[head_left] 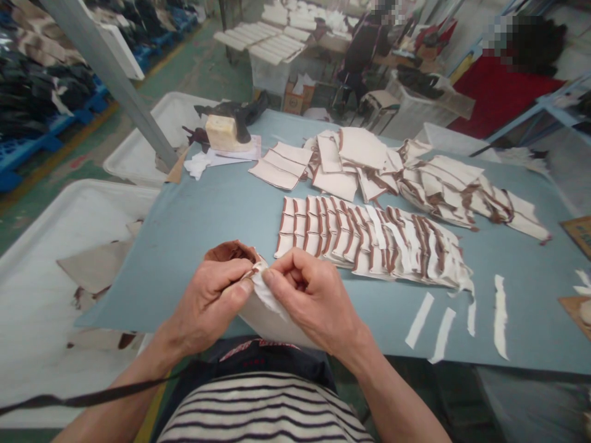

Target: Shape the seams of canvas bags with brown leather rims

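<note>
A cream piece (272, 321) is pinched tight by the fingers of the left hand (207, 303) and right hand (316, 298) over the blue desk (207, 215), overlapped pieces (369, 241) laid beyond them, white bins (37, 295) leftward.

fabric piece (272, 323): largely covered | cardboard (578, 234): cut by right edge | far person (362, 46): top blurred

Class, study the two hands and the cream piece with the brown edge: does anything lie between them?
Nothing visible does. The left hand and the right hand both pinch the cream piece at its upper edge. The row of overlapped pieces lies farther back on the blue table, apart.
</note>
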Motion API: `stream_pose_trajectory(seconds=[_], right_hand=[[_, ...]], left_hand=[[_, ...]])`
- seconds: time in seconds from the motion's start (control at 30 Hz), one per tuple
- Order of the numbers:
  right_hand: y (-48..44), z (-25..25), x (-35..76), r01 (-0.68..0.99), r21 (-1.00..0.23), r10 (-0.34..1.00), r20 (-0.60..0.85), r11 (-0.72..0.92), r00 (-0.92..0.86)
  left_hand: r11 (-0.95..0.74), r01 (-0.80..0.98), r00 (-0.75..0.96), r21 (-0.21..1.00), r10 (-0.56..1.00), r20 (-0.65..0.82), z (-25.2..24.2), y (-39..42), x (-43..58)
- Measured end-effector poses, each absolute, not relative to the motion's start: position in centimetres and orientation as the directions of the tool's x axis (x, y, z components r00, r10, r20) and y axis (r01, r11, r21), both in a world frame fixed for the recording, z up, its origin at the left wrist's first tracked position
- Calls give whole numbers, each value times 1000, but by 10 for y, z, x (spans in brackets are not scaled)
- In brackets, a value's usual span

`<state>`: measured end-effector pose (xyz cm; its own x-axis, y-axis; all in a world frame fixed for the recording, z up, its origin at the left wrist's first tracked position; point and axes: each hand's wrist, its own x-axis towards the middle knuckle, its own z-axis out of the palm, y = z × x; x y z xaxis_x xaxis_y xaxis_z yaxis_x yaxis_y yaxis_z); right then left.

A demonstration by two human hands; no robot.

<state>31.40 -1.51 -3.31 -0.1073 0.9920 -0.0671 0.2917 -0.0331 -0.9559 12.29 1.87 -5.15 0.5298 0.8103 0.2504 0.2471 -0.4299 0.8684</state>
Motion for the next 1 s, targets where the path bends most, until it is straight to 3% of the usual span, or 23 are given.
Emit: stream_pose_trajectory(seconds=[0.2, 0.33, 0.43, 0.67, 0.9, 1.0], right_hand=[[-8, -39, 321, 318, -934, 971, -209, -164, -116], [4, -46, 332, 219, -944, 894, -310, -247, -324], [9, -52, 334, 158, -962, 876, -268, -222, -400], [0, -71, 321, 222, -975, 977, -72, -26, -202], [-15, -53, 345, 186, -980, 966, -118, -75, -231], [-23, -45, 344, 258, -962, 975, -141, -93, -174]], left_hand=[[-510, 269, 544, 817, 780, 308, -46, 21, 123], [-532, 243, 587, 811, 747, 314, -41, 23, 129], [-494, 236, 608, 837, 747, 269, -40, 22, 136], [-372, 248, 624, 894, 767, 146, -45, 22, 142], [-362, 247, 610, 899, 779, 146, -39, 28, 141], [-320, 232, 612, 919, 782, 118, -38, 27, 141]])
